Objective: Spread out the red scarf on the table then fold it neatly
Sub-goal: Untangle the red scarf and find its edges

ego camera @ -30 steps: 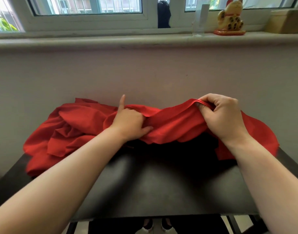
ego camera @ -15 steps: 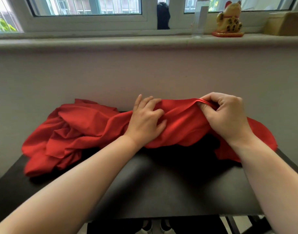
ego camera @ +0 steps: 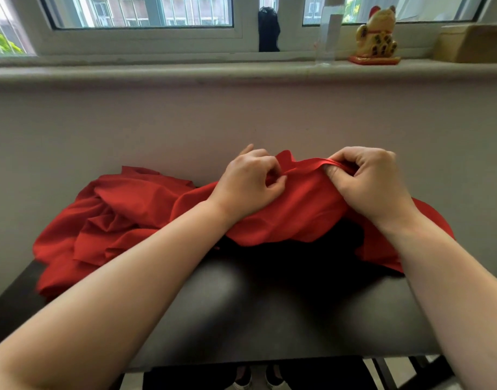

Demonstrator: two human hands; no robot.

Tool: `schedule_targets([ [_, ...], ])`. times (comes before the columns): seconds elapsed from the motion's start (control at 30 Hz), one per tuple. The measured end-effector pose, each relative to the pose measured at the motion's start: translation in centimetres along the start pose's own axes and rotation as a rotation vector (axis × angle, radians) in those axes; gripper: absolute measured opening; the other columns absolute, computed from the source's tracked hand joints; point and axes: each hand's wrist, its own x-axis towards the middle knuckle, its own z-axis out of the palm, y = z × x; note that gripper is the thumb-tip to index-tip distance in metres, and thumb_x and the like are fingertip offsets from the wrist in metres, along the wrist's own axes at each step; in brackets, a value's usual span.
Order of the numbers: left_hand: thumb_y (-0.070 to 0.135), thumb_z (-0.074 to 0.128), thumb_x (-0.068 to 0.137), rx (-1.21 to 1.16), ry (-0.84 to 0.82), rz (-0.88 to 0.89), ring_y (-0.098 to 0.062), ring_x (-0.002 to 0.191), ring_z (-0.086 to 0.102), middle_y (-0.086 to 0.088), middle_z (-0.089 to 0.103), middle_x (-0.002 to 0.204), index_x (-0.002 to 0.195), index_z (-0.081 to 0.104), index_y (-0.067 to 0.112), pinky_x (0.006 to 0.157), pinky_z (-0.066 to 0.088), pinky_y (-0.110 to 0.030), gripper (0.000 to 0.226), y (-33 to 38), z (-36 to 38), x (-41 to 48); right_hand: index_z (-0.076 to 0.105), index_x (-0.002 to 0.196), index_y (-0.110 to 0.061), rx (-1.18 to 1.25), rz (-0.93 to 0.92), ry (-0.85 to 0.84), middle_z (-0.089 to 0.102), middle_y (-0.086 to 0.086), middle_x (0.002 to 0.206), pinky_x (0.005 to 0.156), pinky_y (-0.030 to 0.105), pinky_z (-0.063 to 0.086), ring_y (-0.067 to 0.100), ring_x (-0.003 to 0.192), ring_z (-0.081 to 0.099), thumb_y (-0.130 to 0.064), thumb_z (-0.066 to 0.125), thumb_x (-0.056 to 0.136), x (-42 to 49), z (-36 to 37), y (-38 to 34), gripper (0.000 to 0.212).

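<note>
My left hand [ego camera: 250,187] is on the red scarf [ego camera: 123,220], fingers curled in, thumb and fingertips pinching a fold near the top edge. My right hand [ego camera: 371,184] is just beside it, fingers curled tight round the hem, a band of the edge pulled over my fingers [ego camera: 337,171]. Both hands are close together, raised a bit above the dark table [ego camera: 269,319], with cloth draped between and under them.

The scarf is not spread. The bulk is crumpled in a heap at the table's far left, against the wall, and part trails off to the far right under my right wrist. The near half of the table is bare dark surface.

Windowsill [ego camera: 185,70] behind: gold lucky cat figurine [ego camera: 378,35] at right, cardboard box [ego camera: 472,43] further right, clear container [ego camera: 327,38] left of the cat, and a black object [ego camera: 268,29] in the middle that I can't identify. Shoes [ego camera: 243,382] are visible under the table edge.
</note>
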Motion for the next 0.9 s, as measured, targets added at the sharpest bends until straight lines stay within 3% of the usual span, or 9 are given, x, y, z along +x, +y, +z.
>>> schedule_targets([
  [0.1, 0.039, 0.071, 0.075, 0.054, -0.041, 0.017, -0.019, 0.084, 0.058, -0.004, 0.062, 0.085, 0.084, 0.066, 0.011, 0.096, 0.040, -0.028, 0.030, 0.6, 0.0, -0.2, 0.074, 0.079, -0.019, -0.024, 0.009, 0.009, 0.071, -0.001, 0.069, 0.068, 0.032, 0.052, 0.016, 0.069, 0.066, -0.025, 0.066, 0.081, 0.1, 0.1, -0.1, 0.010],
  [0.3, 0.031, 0.066, 0.078, 0.231, 0.023, -0.033, -0.027, 0.076, 0.062, -0.009, 0.061, 0.077, 0.072, 0.062, 0.006, 0.111, 0.030, -0.033, 0.026, -0.6, 0.0, -0.6, 0.074, 0.078, -0.016, -0.072, 0.063, 0.081, 0.071, 0.002, 0.070, 0.069, 0.031, 0.050, 0.021, 0.070, 0.065, -0.030, 0.061, 0.079, 0.4, -0.2, 0.0, 0.019],
  [0.43, 0.043, 0.063, 0.079, 0.213, 0.011, -0.052, -0.024, 0.074, 0.062, -0.006, 0.062, 0.073, 0.071, 0.059, 0.009, 0.099, 0.043, -0.032, 0.035, -1.5, -0.1, -1.7, 0.073, 0.077, -0.016, -0.077, 0.065, 0.071, 0.070, 0.002, 0.069, 0.068, 0.029, 0.048, 0.020, 0.069, 0.064, -0.026, 0.063, 0.080, 0.2, 0.0, -0.3, 0.015],
  [0.5, 0.053, 0.058, 0.076, 0.165, 0.042, -0.030, -0.022, 0.074, 0.058, -0.003, 0.060, 0.077, 0.079, 0.053, 0.011, 0.077, 0.048, -0.030, 0.043, -0.7, -0.4, -1.7, 0.073, 0.076, -0.016, -0.076, 0.060, 0.071, 0.070, 0.002, 0.068, 0.067, 0.028, 0.048, 0.020, 0.069, 0.064, -0.026, 0.064, 0.080, 0.2, 0.1, -0.5, 0.014],
  [0.53, 0.055, 0.058, 0.074, 0.123, 0.059, -0.003, -0.021, 0.076, 0.057, -0.003, 0.059, 0.082, 0.085, 0.052, 0.011, 0.075, 0.046, -0.030, 0.046, -0.1, -0.5, -1.4, 0.073, 0.076, -0.016, -0.074, 0.056, 0.068, 0.069, 0.001, 0.068, 0.067, 0.028, 0.048, 0.019, 0.068, 0.064, -0.026, 0.063, 0.080, 0.2, 0.1, -0.7, 0.015],
  [0.63, 0.051, 0.060, 0.072, 0.078, 0.040, 0.071, -0.023, 0.094, 0.060, -0.006, 0.061, 0.101, 0.110, 0.052, 0.010, 0.092, 0.044, -0.035, 0.057, 1.7, 0.2, 0.0, 0.072, 0.075, -0.016, -0.066, 0.043, 0.056, 0.069, 0.001, 0.066, 0.066, 0.030, 0.049, 0.019, 0.067, 0.064, -0.027, 0.063, 0.080, 0.3, 0.1, -1.0, 0.015],
  [0.7, 0.040, 0.056, 0.074, 0.098, 0.011, 0.069, -0.026, 0.094, 0.061, -0.006, 0.064, 0.099, 0.111, 0.055, 0.011, 0.097, 0.040, -0.037, 0.047, 2.6, 0.9, 0.8, 0.073, 0.076, -0.016, -0.070, 0.033, 0.057, 0.069, 0.001, 0.066, 0.065, 0.029, 0.049, 0.018, 0.065, 0.063, -0.027, 0.064, 0.079, 0.2, 0.0, -1.0, 0.014],
  [0.83, 0.023, 0.047, 0.077, 0.058, 0.032, -0.012, -0.029, 0.080, 0.060, -0.008, 0.065, 0.082, 0.084, 0.061, 0.008, 0.069, 0.042, -0.033, 0.022, 3.0, 1.2, 1.3, 0.073, 0.077, -0.017, -0.084, 0.034, 0.054, 0.070, 0.000, 0.067, 0.065, 0.029, 0.050, 0.017, 0.065, 0.064, -0.026, 0.064, 0.079, 0.1, -0.6, -0.7, 0.013],
  [0.9, 0.020, 0.048, 0.081, 0.073, 0.049, -0.026, -0.030, 0.080, 0.060, -0.009, 0.066, 0.082, 0.084, 0.061, 0.008, 0.067, 0.042, -0.034, 0.018, 2.7, 1.0, 1.4, 0.073, 0.080, -0.018, -0.084, 0.042, 0.044, 0.070, -0.001, 0.066, 0.067, 0.031, 0.052, 0.018, 0.065, 0.065, -0.024, 0.063, 0.078, 0.1, -0.7, -0.5, 0.013],
])
